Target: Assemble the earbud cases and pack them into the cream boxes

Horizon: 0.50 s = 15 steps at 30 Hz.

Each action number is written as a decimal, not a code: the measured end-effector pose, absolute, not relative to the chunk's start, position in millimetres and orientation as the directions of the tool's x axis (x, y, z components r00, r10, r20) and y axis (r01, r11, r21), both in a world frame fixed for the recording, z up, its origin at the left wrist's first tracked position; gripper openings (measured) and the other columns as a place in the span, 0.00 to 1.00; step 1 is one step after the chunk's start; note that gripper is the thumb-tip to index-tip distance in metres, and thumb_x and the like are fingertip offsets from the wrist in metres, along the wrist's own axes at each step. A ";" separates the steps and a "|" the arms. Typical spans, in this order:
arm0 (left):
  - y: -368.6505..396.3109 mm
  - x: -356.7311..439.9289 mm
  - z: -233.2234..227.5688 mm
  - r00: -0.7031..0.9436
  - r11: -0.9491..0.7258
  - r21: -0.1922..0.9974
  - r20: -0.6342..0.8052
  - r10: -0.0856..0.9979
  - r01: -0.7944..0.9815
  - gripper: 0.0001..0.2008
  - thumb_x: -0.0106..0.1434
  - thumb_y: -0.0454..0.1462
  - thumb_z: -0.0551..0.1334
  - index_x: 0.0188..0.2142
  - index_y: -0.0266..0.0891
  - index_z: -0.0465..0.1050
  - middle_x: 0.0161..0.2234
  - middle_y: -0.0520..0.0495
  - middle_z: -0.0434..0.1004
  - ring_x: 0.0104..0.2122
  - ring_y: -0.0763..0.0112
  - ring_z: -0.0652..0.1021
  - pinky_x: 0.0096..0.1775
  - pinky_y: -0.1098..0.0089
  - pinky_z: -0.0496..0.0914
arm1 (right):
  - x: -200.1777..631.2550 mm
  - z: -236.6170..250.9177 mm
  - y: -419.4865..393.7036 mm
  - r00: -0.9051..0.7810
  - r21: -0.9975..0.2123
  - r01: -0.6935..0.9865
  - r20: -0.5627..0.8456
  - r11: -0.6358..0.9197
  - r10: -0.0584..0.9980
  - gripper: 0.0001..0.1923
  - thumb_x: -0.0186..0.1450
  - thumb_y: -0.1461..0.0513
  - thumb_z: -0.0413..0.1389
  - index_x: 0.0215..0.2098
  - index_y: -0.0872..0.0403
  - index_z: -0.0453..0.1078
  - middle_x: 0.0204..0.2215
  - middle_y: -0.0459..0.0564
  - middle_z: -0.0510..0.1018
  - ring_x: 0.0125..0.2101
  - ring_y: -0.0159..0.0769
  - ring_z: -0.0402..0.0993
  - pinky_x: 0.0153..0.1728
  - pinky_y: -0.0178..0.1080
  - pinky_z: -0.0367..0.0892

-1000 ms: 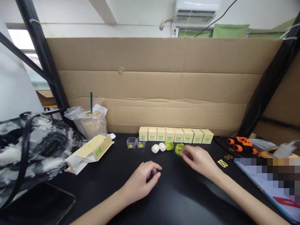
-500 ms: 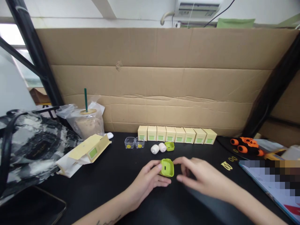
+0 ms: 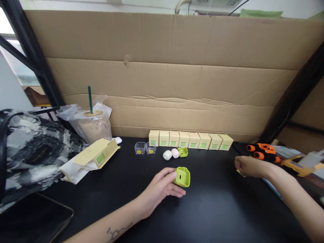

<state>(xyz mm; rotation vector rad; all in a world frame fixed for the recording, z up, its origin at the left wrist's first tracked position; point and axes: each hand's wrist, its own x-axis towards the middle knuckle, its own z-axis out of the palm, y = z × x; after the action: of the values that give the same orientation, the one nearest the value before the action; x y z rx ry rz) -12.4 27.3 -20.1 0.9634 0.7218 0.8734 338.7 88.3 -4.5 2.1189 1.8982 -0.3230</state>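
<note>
My left hand (image 3: 160,189) holds a lime green case part (image 3: 182,176) against the black table (image 3: 207,209), thumb and fingers around its left side. My right hand (image 3: 249,166) is far off to the right, fingers curled over small yellow pieces near the table's right side; what it grips is hidden. Behind the green part lie two white earbud cases (image 3: 171,154) and a second small green piece (image 3: 183,152). A row of several small yellow boxes (image 3: 189,139) stands along the cardboard wall.
Two small clear cups (image 3: 145,147) sit left of the white cases. An opened yellow box (image 3: 97,156) on white paper, an iced drink in a bag (image 3: 93,126) and a patterned bag (image 3: 30,148) fill the left. Orange-black tools (image 3: 263,152) lie at the right. A dark tablet (image 3: 35,219) lies front left.
My right hand brought the green part from the back to the table's middle, handed it to my left hand, then moved away to the right. The camera has tilted down.
</note>
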 end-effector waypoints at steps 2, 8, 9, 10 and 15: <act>27.2 -12.2 -20.2 0.472 0.300 0.907 -0.135 0.871 -0.296 0.12 0.63 0.40 0.60 0.42 0.33 0.67 0.32 0.44 0.78 0.29 0.69 0.81 0.35 0.69 0.72 | 336.5 -4.5 88.6 0.112 0.048 0.994 -0.348 -0.102 0.931 0.12 0.68 0.59 0.54 0.48 0.55 0.68 0.46 0.51 0.74 0.40 0.38 0.75 0.39 0.45 0.72; 28.9 -11.6 -20.3 0.481 0.313 0.902 -0.141 0.865 -0.298 0.14 0.60 0.41 0.63 0.41 0.33 0.68 0.32 0.44 0.78 0.27 0.70 0.80 0.32 0.71 0.71 | 330.1 -2.4 87.7 0.050 -0.065 0.995 -0.274 -0.070 0.960 0.12 0.68 0.59 0.54 0.48 0.55 0.68 0.45 0.51 0.74 0.39 0.37 0.75 0.39 0.44 0.72; 29.2 -11.6 -20.4 0.479 0.313 0.902 -0.142 0.866 -0.299 0.14 0.60 0.41 0.63 0.41 0.33 0.68 0.32 0.44 0.79 0.27 0.70 0.80 0.32 0.71 0.71 | 327.2 -1.0 86.8 0.028 -0.104 0.993 -0.251 -0.056 0.968 0.11 0.68 0.59 0.54 0.46 0.55 0.69 0.44 0.50 0.75 0.38 0.36 0.75 0.38 0.43 0.72; 29.4 -11.7 -20.5 0.477 0.313 0.902 -0.143 0.867 -0.299 0.15 0.59 0.41 0.64 0.41 0.33 0.68 0.32 0.43 0.79 0.27 0.70 0.79 0.32 0.70 0.70 | 323.0 1.2 85.7 0.001 -0.150 0.988 -0.219 -0.035 0.976 0.10 0.68 0.60 0.54 0.45 0.56 0.69 0.41 0.49 0.76 0.35 0.34 0.75 0.36 0.42 0.72; 29.5 -12.3 -20.7 0.451 0.300 0.901 -0.138 0.882 -0.312 0.15 0.59 0.40 0.65 0.41 0.31 0.71 0.35 0.41 0.79 0.30 0.70 0.79 0.37 0.69 0.71 | 278.6 16.9 72.0 -0.214 -0.471 0.855 0.056 0.215 0.975 0.06 0.63 0.62 0.56 0.37 0.56 0.71 0.29 0.48 0.78 0.31 0.35 0.75 0.37 0.39 0.70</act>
<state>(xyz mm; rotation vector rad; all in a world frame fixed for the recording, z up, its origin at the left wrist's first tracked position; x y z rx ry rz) -12.3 29.5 -20.7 0.9451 0.7284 0.8924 278.6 72.0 16.9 2.1346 2.6930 -0.6113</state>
